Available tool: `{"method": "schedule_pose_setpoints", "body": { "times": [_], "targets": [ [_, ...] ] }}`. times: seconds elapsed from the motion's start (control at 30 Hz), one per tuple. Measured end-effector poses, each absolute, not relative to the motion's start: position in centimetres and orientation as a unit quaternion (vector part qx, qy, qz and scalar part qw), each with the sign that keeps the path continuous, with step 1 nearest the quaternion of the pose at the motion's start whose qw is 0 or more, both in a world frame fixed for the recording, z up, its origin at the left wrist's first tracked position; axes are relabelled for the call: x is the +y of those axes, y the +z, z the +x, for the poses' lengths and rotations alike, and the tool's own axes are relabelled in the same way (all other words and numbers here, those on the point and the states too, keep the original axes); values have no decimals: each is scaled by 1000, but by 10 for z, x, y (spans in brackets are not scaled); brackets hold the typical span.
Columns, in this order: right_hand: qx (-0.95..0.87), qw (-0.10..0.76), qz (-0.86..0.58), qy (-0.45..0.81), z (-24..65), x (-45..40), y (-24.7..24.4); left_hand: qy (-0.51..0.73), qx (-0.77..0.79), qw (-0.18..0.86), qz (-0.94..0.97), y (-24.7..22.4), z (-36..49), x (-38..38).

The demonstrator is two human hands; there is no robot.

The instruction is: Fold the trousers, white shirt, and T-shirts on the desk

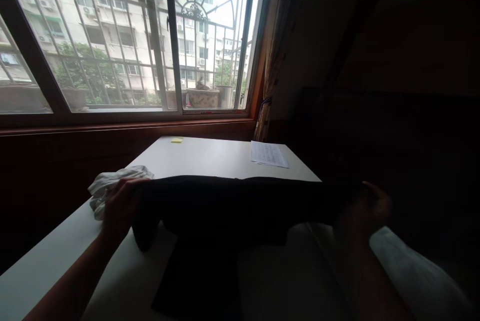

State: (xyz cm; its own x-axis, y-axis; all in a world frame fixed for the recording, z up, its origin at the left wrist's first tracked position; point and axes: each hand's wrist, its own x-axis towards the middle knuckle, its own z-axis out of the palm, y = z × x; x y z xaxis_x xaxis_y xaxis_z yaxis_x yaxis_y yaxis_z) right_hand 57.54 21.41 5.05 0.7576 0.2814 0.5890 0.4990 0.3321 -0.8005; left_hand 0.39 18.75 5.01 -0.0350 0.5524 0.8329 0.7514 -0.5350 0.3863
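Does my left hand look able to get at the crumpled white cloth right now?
Probably yes: your left hand is right beside the white cloth, with nothing visible between them, though it may first have to release the dark garment.

White table (210,158) with papers (269,154), yellow note (177,140), cloth (103,186)

Beyond the window (172,36) are a metal grille (194,10) with fan-shaped tops, a patterned planter (203,98), green foliage (88,68) and a pale apartment building (108,20). To the window's right hangs a patterned curtain (276,46), gathered at about the height of the window's bottom edge, and a reddish-brown sill (150,125) runs directly under the window. Lower than the window, a white table (213,158) bears a small yellow note (177,140) beneath its middle upright and printed sheets (269,154) beneath its right corner.
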Motion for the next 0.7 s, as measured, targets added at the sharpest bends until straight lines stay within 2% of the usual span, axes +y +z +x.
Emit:
{"method": "schedule_pose_setpoints", "body": {
  "times": [0.1,0.33,0.5,0.7],
  "targets": [
    [-310,748,-582,-77,574,219,48,-557,-514,111,-642,50,-4,190],
    [-370,658,-656,-20,564,235,40,-401,-592,139,-686,14,-19,210],
    [-402,610,-683,-1,576,245,21,-415,-531,172,-719,29,7,197],
    [-411,590,-695,17,584,250,4,-376,-375,25,-847,39,82,169]
  ]
}}
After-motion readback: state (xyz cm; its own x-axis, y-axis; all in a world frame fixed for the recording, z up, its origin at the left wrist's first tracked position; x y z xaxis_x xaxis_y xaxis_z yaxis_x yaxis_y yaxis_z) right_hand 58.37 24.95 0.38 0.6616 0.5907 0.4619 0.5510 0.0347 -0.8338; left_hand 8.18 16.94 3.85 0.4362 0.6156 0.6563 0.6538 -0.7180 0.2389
